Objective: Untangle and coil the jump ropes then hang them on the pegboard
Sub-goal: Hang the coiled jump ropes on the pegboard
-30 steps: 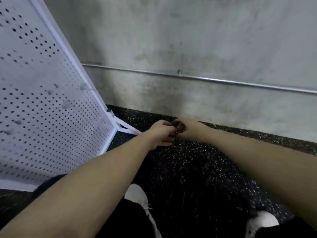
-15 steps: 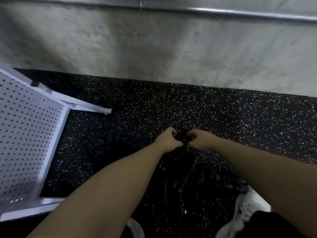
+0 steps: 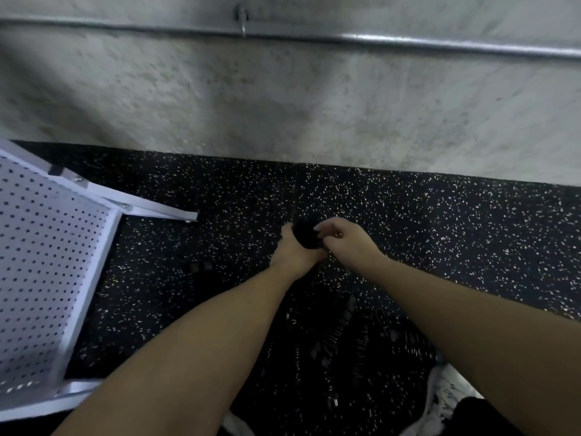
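2 hands on a dark rope bundle above the floor.
The left hand [image 3: 294, 253] curls round the black rope [image 3: 306, 236]; the right hand [image 3: 344, 239] pinches its near side, fingers bent. More rope, blurred, hangs below between the forearms. Far left of the hands stands the white pegboard [image 3: 47, 262]; beyond them, the speckled floor [image 3: 440, 221], wall and pipe [image 3: 408, 42].
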Motion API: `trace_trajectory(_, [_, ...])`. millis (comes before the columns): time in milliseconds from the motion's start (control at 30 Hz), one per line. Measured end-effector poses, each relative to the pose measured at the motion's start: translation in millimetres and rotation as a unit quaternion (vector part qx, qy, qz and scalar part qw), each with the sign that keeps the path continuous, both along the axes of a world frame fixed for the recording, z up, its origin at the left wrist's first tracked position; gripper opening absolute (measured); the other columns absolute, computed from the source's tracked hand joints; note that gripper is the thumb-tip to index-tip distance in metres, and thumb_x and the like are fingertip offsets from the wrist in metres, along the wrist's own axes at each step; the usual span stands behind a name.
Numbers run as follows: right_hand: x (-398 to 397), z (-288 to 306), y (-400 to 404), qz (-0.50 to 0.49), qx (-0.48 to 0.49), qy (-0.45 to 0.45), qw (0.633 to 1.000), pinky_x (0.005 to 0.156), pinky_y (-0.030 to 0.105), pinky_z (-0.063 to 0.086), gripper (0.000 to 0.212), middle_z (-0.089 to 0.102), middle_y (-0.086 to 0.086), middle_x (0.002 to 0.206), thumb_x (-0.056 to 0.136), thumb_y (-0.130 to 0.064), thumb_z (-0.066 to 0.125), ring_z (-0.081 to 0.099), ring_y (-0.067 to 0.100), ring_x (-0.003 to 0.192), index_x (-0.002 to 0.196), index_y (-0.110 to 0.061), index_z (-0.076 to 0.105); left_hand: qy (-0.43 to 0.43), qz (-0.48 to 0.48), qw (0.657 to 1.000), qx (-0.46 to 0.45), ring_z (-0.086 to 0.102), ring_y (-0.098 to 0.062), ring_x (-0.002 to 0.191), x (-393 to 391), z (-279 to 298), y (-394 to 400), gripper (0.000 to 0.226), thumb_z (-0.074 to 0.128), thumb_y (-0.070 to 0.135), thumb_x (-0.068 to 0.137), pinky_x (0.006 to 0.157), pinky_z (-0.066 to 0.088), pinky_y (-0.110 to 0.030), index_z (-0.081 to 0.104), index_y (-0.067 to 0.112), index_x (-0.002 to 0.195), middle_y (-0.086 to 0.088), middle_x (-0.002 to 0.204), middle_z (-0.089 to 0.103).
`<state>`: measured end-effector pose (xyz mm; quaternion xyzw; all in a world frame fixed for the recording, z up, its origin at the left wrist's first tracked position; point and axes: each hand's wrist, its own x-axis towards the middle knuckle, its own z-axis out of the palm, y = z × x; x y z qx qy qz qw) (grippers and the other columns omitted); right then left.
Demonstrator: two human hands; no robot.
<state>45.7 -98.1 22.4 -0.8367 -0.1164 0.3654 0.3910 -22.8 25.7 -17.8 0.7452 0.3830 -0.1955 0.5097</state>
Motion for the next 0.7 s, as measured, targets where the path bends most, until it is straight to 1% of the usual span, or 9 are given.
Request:
trace_trajectory(67, [-4, 23, 16, -0.014, 0.041, -0.031, 0.999, 0.064, 0.022, 0.049, 0.020, 0.068, -0.006, 0.102, 0.096, -0.010, 0.056, 0.062, 0.011, 0.080, 0.104, -0.026, 0.064, -0.048, 0.068, 0.996, -0.044, 0.062, -0.016, 0.104, 2, 32, 21, 0.096, 0.084, 0.040, 0.075, 0.092, 0.054, -0.036, 0.028, 0.025, 0.150, 0.002, 0.121, 0.060])
trace_trajectory(133, [-6, 53, 34, -0.032, 0.078, -0.052, 0.995, 0.068, 0.021, 0.046, 0.006, 0.065, -0.005, 0.098, 0.098, -0.019, 0.061, 0.060, 0.012, 0.084, 0.104, -0.022, 0.061, -0.085, 0.107, 0.988, -0.071, 0.062, -0.018, 0.109, 0, 69, 44, 0.094, 0.085, 0.038, 0.076, 0.100, 0.054, -0.041, 0.029, 0.027, 0.151, -0.001, 0.127, 0.060])
trace_trajectory(233, [-9, 108, 64, -0.062, 0.142, -0.050, 0.987, 0.068, 0.022, 0.043, 0.018, 0.063, -0.002, 0.097, 0.099, -0.033, 0.063, 0.059, 0.010, 0.085, 0.106, -0.018, 0.056, -0.141, 0.116, 0.979, -0.095, 0.061, -0.021, 0.114, -13, 139, 78, 0.086, 0.078, 0.033, 0.082, 0.103, 0.052, -0.043, 0.027, 0.029, 0.152, -0.004, 0.134, 0.056])
trace_trajectory(300, [-16, 149, 85, -0.054, 0.186, -0.042, 0.980, 0.069, 0.020, 0.045, 0.025, 0.062, -0.004, 0.098, 0.097, -0.038, 0.064, 0.060, 0.010, 0.088, 0.109, -0.019, 0.053, -0.177, 0.124, 0.972, -0.095, 0.063, -0.021, 0.114, -27, 188, 94, 0.079, 0.074, 0.033, 0.084, 0.100, 0.054, -0.043, 0.031, 0.031, 0.150, -0.003, 0.136, 0.057])
trace_trajectory(367, [-27, 189, 106, -0.034, 0.230, -0.029, 0.972, 0.075, 0.020, 0.053, 0.038, 0.063, -0.003, 0.107, 0.092, -0.049, 0.066, 0.063, 0.009, 0.092, 0.117, -0.025, 0.050, -0.218, 0.153, 0.958, -0.102, 0.067, -0.024, 0.111, -41, 232, 106, 0.063, 0.070, 0.027, 0.091, 0.093, 0.058, -0.043, 0.036, 0.030, 0.145, -0.006, 0.133, 0.062])
trace_trajectory(433, [-47, 234, 127, -0.006, 0.276, -0.043, 0.960, 0.085, 0.035, 0.059, 0.037, 0.065, 0.001, 0.114, 0.090, -0.052, 0.067, 0.068, 0.013, 0.093, 0.119, -0.035, 0.050, -0.261, 0.188, 0.939, -0.126, 0.072, -0.026, 0.104, -64, 282, 117, 0.047, 0.065, 0.022, 0.097, 0.082, 0.060, -0.044, 0.041, 0.032, 0.136, -0.009, 0.122, 0.070])
trace_trajectory(467, [-58, 256, 135, 0.005, 0.298, -0.061, 0.953, 0.086, 0.038, 0.058, 0.032, 0.066, 0.004, 0.113, 0.092, -0.048, 0.067, 0.068, 0.014, 0.090, 0.118, -0.039, 0.051, -0.285, 0.203, 0.925, -0.148, 0.073, -0.026, 0.100, -77, 305, 122, 0.044, 0.064, 0.022, 0.098, 0.078, 0.060, -0.044, 0.043, 0.030, 0.136, -0.011, 0.118, 0.073])
trace_trajectory(567, [-94, 316, 155, 0.042, 0.342, -0.100, 0.934, 0.088, 0.035, 0.056, 0.025, 0.067, 0.007, 0.110, 0.092, -0.042, 0.070, 0.069, 0.019, 0.092, 0.115, -0.041, 0.059, -0.347, 0.201, 0.902, -0.161, 0.075, -0.023, 0.091, -124, 367, 133, 0.046, 0.068, 0.027, 0.093, 0.074, 0.060, -0.042, 0.050, 0.025, 0.134, -0.013, 0.120, 0.073])
trace_trajectory(700, [-142, 381, 181, 0.085, 0.374, -0.108, 0.917, 0.091, 0.037, 0.058, 0.016, 0.069, 0.004, 0.105, 0.089, -0.044, 0.073, 0.070, 0.017, 0.093, 0.103, -0.040, 0.065, -0.386, 0.199, 0.897, -0.083, 0.074, -0.024, 0.100, -188, 430, 145, 0.063, 0.072, 0.040, 0.074, 0.078, 0.060, -0.041, 0.052, 0.029, 0.133, -0.007, 0.115, 0.075])
